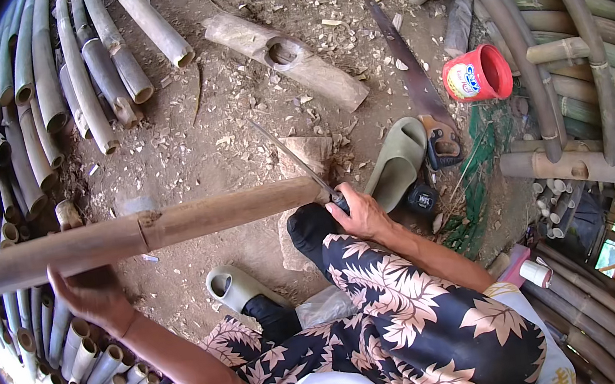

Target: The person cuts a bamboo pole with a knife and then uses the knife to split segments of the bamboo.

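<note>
Bamboo pole: a long brown bamboo pole [146,233] is held level across the lap, its far end by the right knee, its near end out past the left hand.
Left hand: the left hand [92,294] is cupped under the pole from below, fingers curled up against it in a supporting grip.
Right hand: the right hand [361,212] is closed around the dark handle of a long thin blade [291,159], whose edge is set at the pole's right end.
Progress: the pole appears whole and unsplit along its visible length, so the cutting is judged to be at its start; most of the work seems left.
Done nearby: pale chips are scattered over the dirt floor [236,124], and stacks of cut bamboo tubes [31,96] are piled at the left.
Other stock: greener bamboo lengths [577,55] are heaped at the right; a notched bamboo piece [286,59] lies on the floor ahead.
Tools: a hand saw [419,92] lies beside a grey-green sandal [397,161].
Packages: a red plastic tub [478,75] lies on its side at the right, mouth open, with a white and blue label on its wall; a small white cup [537,273] is seen by the right hip.
</note>
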{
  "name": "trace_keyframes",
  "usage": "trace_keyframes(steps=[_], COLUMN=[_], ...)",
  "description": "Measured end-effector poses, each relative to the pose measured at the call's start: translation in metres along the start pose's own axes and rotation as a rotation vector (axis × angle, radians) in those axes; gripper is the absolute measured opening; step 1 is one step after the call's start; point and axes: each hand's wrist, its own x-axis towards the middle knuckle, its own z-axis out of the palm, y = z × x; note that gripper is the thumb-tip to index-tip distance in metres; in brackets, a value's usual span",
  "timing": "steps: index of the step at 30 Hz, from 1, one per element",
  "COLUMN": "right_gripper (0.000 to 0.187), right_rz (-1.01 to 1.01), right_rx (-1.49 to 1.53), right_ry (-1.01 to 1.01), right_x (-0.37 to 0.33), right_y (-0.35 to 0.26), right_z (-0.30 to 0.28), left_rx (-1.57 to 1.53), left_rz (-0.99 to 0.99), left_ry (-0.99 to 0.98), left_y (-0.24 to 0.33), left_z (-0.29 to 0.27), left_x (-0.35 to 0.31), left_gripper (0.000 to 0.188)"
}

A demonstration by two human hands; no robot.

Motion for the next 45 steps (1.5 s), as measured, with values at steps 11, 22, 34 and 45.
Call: trace_keyframes(steps=[11, 22, 34, 45], right_gripper=[0.032, 0.034, 0.032, 0.033], right_rz=[-0.34, -0.573, -0.216, -0.031], right_rx=[-0.095, 0.23, -0.023, -0.07], right_ry=[0.269, 0.425, 0.216, -0.007], right_x=[-0.007, -0.007, 0.007, 0.005], right_y=[-0.026, -0.047, -0.002, 0.009], right_z=[-0.005, -0.019, 0.002, 0.011], left_rx=[0.122, -0.009, -0.042, 1.515], left_rz=[0.114, 0.226, 0.163, 0.051], left_ry=[0.184, -0.026, 0.025, 0.641], left_y=[0.014, 0.014, -0.001, -0.127], left_z=[0.007, -0.007, -0.008, -0.131], left_x=[-0.008, -0.015, -0.009, 0.0], left_gripper=[0.038, 0.056, 0.051, 0.093])
